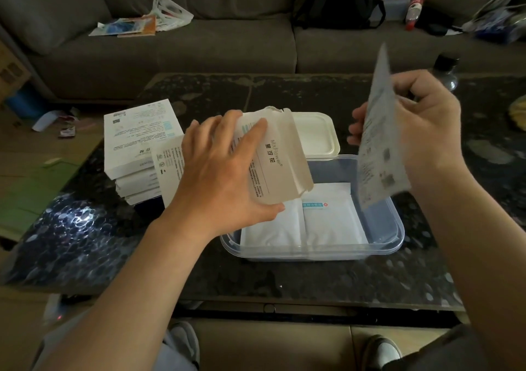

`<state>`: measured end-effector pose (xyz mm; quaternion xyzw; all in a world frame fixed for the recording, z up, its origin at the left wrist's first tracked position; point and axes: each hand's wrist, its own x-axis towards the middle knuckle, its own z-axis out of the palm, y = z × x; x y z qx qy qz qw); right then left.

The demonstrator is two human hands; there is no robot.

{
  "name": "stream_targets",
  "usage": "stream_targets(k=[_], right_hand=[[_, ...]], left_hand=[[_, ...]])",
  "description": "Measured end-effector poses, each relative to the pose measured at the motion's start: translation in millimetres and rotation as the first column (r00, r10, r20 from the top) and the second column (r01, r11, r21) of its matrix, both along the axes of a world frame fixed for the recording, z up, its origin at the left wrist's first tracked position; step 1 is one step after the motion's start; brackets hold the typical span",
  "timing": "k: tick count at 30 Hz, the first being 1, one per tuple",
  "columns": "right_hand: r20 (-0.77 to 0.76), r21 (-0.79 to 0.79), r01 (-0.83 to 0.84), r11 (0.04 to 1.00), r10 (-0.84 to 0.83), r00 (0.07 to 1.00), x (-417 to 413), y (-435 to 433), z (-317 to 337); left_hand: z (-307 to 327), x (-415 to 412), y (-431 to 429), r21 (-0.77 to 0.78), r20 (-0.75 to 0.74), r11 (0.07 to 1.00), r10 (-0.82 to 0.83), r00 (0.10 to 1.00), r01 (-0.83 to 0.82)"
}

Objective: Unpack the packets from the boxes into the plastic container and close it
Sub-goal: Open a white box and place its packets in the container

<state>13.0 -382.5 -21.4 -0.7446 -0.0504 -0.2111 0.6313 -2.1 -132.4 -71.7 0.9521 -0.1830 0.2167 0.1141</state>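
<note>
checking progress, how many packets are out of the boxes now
3: left packet and right packet lie side by side in the plastic container; third packet is held in the right hand above it. Others may hide beneath or in the open box.

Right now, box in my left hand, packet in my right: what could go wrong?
1. The packet in the right hand hangs upright near the plastic container's right wall; released so, it may catch the rim or fall outside.
2. The opened box in the left hand hides the container's far left corner.
3. The left forearm is close to the stack of boxes and could knock it.
</note>
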Motion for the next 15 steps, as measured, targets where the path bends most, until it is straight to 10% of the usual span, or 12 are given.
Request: stream_targets(k=[7,15], right_hand=[[0.002,-0.389,0.149,0.909,-0.161,0.987,14,-11,-20],[-0.122,-0.588,-0.043,0.807,-0.036,0.992,15,-8,-35]], left_hand=[[1,0,2,0.021,0.025,0.999,0.035,0.999,-0.036],[2,0,2,0.037,0.012,0.997,0.062,0.998,-0.063]])
